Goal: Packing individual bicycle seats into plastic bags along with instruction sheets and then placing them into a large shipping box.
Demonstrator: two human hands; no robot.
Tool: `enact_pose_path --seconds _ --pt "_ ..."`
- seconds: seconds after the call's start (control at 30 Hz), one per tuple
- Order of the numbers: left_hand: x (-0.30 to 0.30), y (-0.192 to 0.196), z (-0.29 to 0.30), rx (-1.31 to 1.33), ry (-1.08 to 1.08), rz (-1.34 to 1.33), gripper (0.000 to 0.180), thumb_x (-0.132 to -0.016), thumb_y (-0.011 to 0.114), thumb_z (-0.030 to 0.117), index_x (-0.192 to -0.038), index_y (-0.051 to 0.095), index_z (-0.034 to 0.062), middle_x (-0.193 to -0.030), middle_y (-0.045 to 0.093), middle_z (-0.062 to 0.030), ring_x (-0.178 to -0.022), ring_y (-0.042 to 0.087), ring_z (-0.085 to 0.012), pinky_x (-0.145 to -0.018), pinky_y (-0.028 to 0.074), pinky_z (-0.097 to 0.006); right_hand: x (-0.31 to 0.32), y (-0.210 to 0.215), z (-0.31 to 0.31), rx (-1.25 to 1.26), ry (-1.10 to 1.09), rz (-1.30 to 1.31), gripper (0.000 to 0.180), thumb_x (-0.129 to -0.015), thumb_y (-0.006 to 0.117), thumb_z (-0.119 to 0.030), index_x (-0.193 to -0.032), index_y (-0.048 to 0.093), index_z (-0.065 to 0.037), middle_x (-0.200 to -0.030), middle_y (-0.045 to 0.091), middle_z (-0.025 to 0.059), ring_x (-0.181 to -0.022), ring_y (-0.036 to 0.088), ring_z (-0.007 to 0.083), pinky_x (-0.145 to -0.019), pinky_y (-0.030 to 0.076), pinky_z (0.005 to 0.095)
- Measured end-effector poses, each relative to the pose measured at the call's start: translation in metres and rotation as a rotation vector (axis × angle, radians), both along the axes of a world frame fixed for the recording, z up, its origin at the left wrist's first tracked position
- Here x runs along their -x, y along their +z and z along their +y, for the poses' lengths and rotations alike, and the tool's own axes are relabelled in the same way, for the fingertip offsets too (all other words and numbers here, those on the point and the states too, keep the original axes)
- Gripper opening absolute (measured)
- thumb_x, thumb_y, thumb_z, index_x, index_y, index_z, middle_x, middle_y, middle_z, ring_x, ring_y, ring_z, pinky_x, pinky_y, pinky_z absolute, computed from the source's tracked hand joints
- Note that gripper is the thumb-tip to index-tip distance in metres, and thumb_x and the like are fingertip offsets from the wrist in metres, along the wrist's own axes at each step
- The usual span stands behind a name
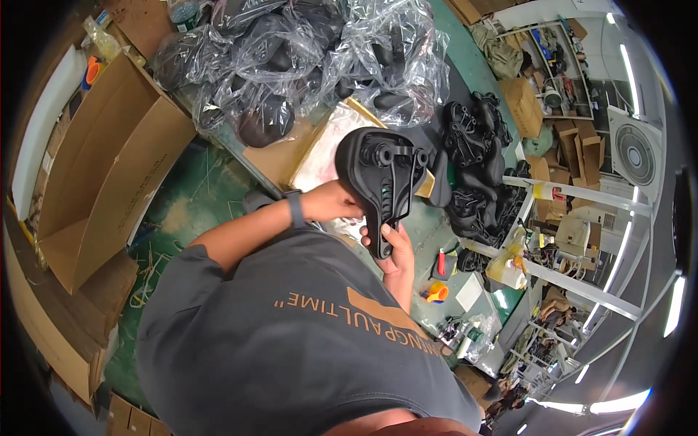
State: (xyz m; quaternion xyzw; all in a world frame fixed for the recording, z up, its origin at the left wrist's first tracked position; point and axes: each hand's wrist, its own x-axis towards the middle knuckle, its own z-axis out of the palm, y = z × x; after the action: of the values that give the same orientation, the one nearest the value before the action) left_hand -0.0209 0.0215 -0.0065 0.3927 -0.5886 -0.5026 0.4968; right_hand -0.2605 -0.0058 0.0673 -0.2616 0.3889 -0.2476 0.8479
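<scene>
A black bicycle saddle (378,185) is held up in front of my body, its underside showing metal rails and two round springs at the wide end. My right hand (395,251) grips the narrow nose, with the thumb lying on the underside. At the saddle's left edge, my left hand (333,201) curls in behind it; most of those fingers are hidden. Behind the saddle lies a flat, pale, shiny-topped carton (320,154) on the green table.
Clear plastic bags (305,58) of black saddles cover the far table. More saddles (476,200) are piled on the right. Near them lie a red-handled cutter (441,263) and an orange tape roll (435,292). A large open cardboard box (116,174) stands on the left.
</scene>
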Motion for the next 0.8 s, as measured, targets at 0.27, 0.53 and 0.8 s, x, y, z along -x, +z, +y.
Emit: enact_pose_path --seconds 0.27,0.53,0.8 --pt "-0.123 0.027 0.013 -0.530 0.261 1.240 0.026 -0.109 0.058 0.022 -0.123 0.068 0.0026 -0.107 0.076 -0.0046 -0.097 0.072 -0.0151 -0.088 0.058 -0.033 -0.016 -0.002 0.005 0.072 -0.224 -0.405 0.048 -0.093 0.080 -0.016 -0.135 0.060 -0.005 -0.119 0.067 0.0079 -0.097 0.056 0.0204 -0.080 0.049 0.0343" --pt "-0.079 0.109 0.044 0.312 0.073 0.228 0.025 -0.096 0.076 0.013 -0.078 0.064 -0.0004 -0.072 0.055 -0.0090 -0.068 0.056 -0.0225 -0.068 0.045 -0.036 -0.108 -0.006 -0.017 0.826 0.268 0.727 0.114 -0.078 0.082 0.006 -0.170 0.016 -0.009 -0.121 0.068 0.0092 -0.107 0.068 0.0218 -0.093 0.055 0.0367" --pt "-0.092 0.062 -0.008 0.095 0.888 0.219 0.047 -0.098 0.075 0.020 -0.138 0.061 -0.0018 -0.120 0.073 -0.0069 -0.112 0.068 -0.0181 -0.105 0.050 -0.034 -0.165 0.011 -0.030 1.168 0.453 0.353 0.102 -0.085 0.084 -0.006 -0.167 0.023 -0.002 -0.155 0.053 0.0189 -0.141 0.053 0.0284 -0.111 0.048 0.0422"
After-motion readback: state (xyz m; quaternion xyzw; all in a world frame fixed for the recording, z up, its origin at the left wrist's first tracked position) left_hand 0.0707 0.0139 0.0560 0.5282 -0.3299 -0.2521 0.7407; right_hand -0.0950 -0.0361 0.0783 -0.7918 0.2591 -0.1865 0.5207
